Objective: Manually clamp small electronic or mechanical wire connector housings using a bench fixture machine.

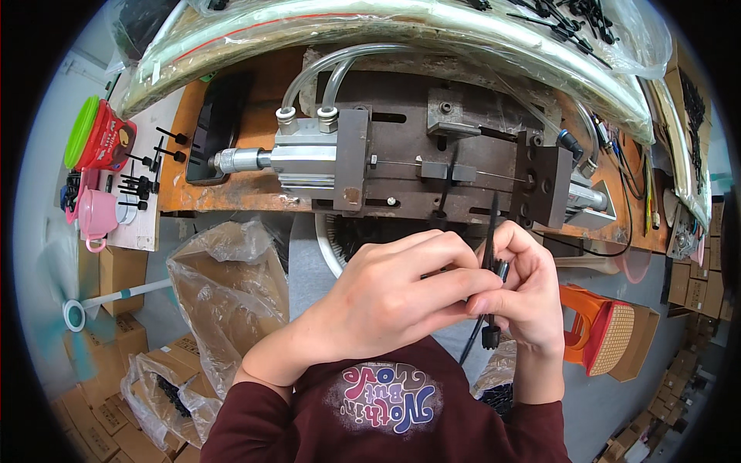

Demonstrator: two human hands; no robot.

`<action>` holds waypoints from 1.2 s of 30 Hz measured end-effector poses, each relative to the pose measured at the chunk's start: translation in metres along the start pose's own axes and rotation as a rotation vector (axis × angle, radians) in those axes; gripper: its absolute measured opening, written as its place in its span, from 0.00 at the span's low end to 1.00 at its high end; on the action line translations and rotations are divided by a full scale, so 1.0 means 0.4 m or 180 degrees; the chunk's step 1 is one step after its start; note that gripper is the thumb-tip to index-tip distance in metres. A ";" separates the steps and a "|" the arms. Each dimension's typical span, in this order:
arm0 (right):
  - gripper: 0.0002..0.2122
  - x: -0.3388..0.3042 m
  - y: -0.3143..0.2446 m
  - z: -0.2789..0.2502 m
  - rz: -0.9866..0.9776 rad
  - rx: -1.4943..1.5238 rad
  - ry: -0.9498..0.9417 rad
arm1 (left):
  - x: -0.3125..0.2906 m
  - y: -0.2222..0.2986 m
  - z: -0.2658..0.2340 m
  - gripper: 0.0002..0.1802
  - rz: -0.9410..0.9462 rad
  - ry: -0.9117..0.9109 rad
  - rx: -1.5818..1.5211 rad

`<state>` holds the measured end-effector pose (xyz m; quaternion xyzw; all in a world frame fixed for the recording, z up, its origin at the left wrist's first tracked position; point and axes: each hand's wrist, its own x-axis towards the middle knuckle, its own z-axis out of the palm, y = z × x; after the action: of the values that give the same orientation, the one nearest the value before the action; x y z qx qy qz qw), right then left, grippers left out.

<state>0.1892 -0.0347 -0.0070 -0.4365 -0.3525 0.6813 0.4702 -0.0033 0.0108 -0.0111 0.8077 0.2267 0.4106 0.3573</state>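
My left hand (409,282) and my right hand (529,285) meet in front of the metal fixture, both closed. Between their fingertips is a slim black plastic stem with a ribbed knob (490,337) at its lower end. A second thin black stem (444,193) reaches from above my left fingers up across the fixture; whether that hand grips it cannot be made out. Just beyond my hands, the dark metal fixture (397,197) carries a small grey block (448,171) on a thin rod. A silver air cylinder (305,166) is mounted at its left.
Clear hoses (340,58) loop from the cylinder. A phone (216,127) lies to its left, near several black knobbed parts (139,185), a pink cup (96,214) and a red tub (112,139). An orange stool (587,328) stands at right; a plastic-lined carton (231,285) sits below the bench.
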 end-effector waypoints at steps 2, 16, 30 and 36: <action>0.16 -0.001 -0.012 0.016 0.0058 0.0195 0.0153 | -0.008 -0.007 -0.004 0.18 -0.0007 0.0086 -0.0040; 0.12 -0.047 -0.048 0.005 -0.0597 0.0413 0.0627 | 0.001 -0.046 0.012 0.14 -0.0077 0.0022 0.1986; 0.11 -0.020 -0.026 0.026 -0.0568 -0.0112 0.0921 | -0.006 0.016 -0.007 0.20 0.0485 -0.0176 0.0547; 0.12 -0.022 -0.036 0.024 -0.0781 -0.0299 0.0966 | -0.024 0.018 -0.018 0.17 0.0347 0.0114 0.0847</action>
<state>0.1869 -0.0392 0.0117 -0.5094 -0.3595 0.5281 0.5765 -0.0139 0.0027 -0.0076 0.8516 0.2413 0.4100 0.2202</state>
